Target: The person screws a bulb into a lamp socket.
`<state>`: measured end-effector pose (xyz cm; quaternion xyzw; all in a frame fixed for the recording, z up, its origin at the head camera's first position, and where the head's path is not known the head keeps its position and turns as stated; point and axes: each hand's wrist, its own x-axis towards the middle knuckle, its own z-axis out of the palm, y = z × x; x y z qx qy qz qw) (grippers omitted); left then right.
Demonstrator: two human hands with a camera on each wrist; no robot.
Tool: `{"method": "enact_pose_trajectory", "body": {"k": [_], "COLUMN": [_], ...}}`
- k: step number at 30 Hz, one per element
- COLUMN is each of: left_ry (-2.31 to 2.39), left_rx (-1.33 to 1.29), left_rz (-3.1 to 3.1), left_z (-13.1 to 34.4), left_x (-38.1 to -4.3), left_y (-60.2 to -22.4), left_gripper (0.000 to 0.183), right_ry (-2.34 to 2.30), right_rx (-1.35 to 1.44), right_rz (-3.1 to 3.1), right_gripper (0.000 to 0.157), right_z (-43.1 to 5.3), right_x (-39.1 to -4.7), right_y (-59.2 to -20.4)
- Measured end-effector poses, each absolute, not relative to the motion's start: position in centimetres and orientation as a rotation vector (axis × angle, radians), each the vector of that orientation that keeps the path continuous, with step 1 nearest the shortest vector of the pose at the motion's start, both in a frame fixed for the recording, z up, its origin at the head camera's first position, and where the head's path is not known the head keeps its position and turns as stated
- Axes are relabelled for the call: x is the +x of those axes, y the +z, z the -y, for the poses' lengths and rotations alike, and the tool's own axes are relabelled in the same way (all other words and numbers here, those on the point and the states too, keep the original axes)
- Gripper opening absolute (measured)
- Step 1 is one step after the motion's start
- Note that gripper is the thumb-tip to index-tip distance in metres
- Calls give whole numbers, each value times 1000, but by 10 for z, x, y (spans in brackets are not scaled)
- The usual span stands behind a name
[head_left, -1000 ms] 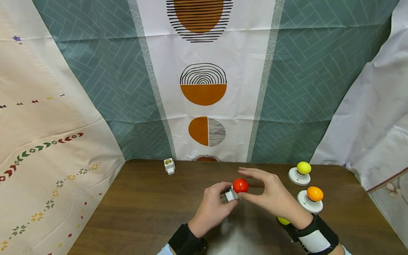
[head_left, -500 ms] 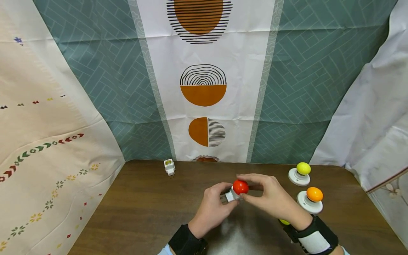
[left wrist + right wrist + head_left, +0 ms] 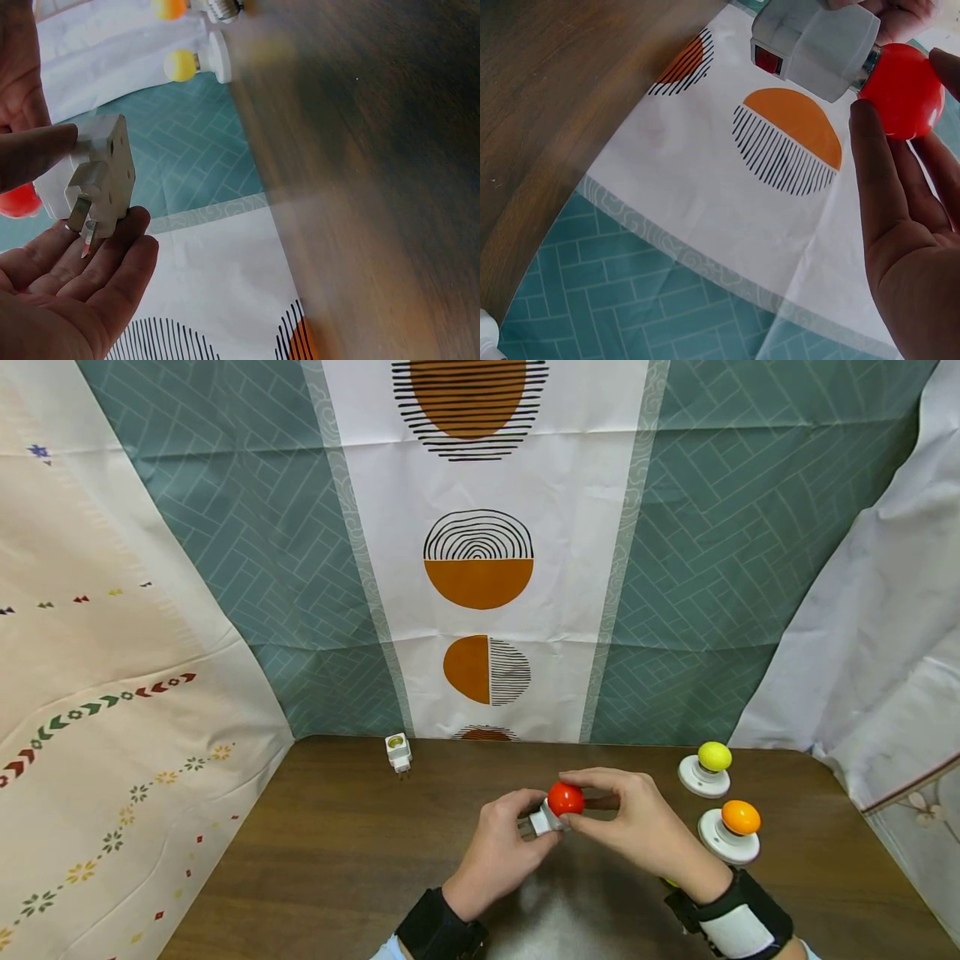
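My left hand (image 3: 504, 843) pinches a white plug-in bulb socket (image 3: 105, 165) between thumb and fingers, its metal prongs (image 3: 79, 214) sticking out toward the wrist camera. A small red switch (image 3: 768, 60) shows on the socket's side in the right wrist view. A round red light bulb (image 3: 566, 799) sits at the socket's mouth, with a bit of its metal base visible between the two. The thumb and fingers of my right hand (image 3: 637, 822) grip the red bulb. Both hands are held above the brown table.
A second white plug-in socket (image 3: 399, 752) lies at the table's back left. On the right stand a yellow bulb (image 3: 715, 756) and an orange bulb (image 3: 741, 817) in round white holders. Another yellow-green thing is mostly hidden behind the right wrist. Patterned cloth (image 3: 480, 477) hangs behind the table (image 3: 322, 860).
My right hand's fingers have come down and closed in around the red bulb, having been spread wider a second ago. The left hand and socket stay almost still.
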<state>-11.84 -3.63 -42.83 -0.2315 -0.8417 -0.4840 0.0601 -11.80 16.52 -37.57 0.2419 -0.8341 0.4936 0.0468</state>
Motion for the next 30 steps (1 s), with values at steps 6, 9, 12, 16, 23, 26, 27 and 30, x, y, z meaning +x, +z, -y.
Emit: {"method": "enact_pose_trajectory", "body": {"k": [6,9,12,16,23,26,27,30], "left_ry": [-1464,-1469,-1471,-1476,-1438,-1435,-1436,-1434], "left_rx": [-700,-703,-710,-714,-717,-723,-724,-722], "left_rz": [2545,2544,2539,2534,2537,2537,2535,2530], "left_z": [36,36,36,36,36,37,37,37], "left_x": [-118,-118,-119,-119,-119,-119,-119,-119], "left_y": [-430,-430,-430,-430,-430,-430,-430,-430], "left_gripper": [35,35,34,34,39,39,39,37], "right_ry": [1505,1501,1497,1502,1486,1480,1478,1475], "right_rx": [700,690,685,688,684,685,685,695], "right_rz": [2530,2527,2525,2520,2509,2515,2522,2553], "right_gripper": [41,41,40,40,40,42,43,46], "right_z": [-164,-164,-164,-164,-166,-166,-166,-167], "right_x": [-117,-117,-118,-118,-119,-120,-120,-119], "right_y": [-377,-378,-378,-378,-377,-376,-376,-374]}}
